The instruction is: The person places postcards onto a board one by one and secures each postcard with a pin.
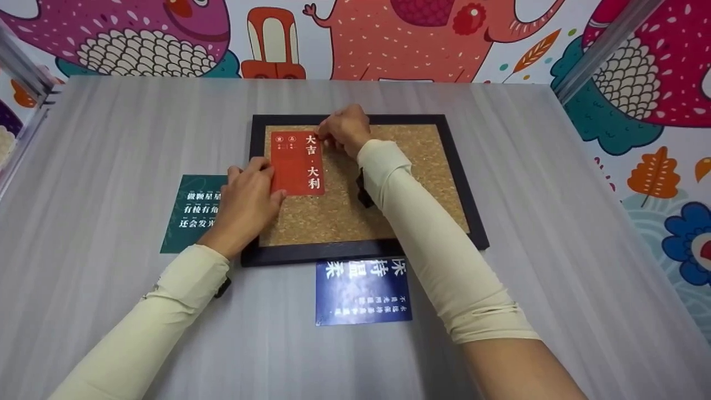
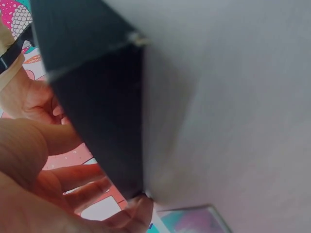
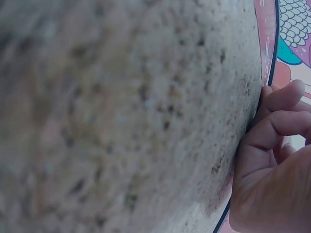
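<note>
A red card (image 1: 297, 166) with white characters lies on the left part of a cork board (image 1: 355, 216) in a black frame (image 1: 333, 253). My left hand (image 1: 247, 203) reaches over the frame's left side, its bent fingers and thumb touching the card's left side. In the left wrist view, this hand (image 2: 53, 184) is beside the dark frame edge. The fingertips of my right hand (image 1: 349, 130) pinch at the card's upper right corner; whether a small thing is between them is hidden. The right wrist view shows that hand (image 3: 277, 160) with curled fingers against the cork.
A green card (image 1: 194, 216) lies left of the frame, partly covered by my left hand. Below the frame is a blue card (image 1: 364, 297), its top characters upside down. The grey table (image 1: 527, 183) ends at a wall with painted animals (image 1: 411, 44).
</note>
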Available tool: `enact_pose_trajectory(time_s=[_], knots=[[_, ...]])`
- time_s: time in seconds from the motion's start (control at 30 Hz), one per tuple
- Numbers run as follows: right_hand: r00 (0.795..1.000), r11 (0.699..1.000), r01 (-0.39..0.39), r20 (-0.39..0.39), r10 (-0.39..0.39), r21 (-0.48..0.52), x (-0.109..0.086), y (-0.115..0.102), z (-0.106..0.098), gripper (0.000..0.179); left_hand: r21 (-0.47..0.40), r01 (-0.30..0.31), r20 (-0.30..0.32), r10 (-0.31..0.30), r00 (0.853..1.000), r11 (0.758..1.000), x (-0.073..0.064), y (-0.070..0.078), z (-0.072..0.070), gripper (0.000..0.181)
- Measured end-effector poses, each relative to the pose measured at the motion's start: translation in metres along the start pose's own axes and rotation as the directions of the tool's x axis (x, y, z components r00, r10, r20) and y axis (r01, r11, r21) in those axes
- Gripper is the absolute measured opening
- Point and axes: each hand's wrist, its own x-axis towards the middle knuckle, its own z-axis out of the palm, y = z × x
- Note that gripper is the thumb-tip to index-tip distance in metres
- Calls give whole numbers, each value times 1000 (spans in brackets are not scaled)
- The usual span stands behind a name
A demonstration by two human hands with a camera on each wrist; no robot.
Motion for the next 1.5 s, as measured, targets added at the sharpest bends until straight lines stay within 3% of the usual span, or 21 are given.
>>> enact_pose_trajectory(time_s=[0.5,0.83,1.1,1.5], knots=[[996,990,93,-6,-94,-108,0,-2,3,21,3,-15,-11,15,1000,1000,1,-1,-1,51],[991,951,134,44,-127,-278,3,1,-4,23,-71,-29,17,30,999,997,-7,-3,-7,52],[990,951,139,62,-127,-274,6,2,-5,19,-97,-2,-31,-1,1000,995,-20,-5,-21,52],[986,958,164,69,-152,-237,4,5,-1,21,-83,2,-67,-8,998,997,-36,-7,-26,50]])
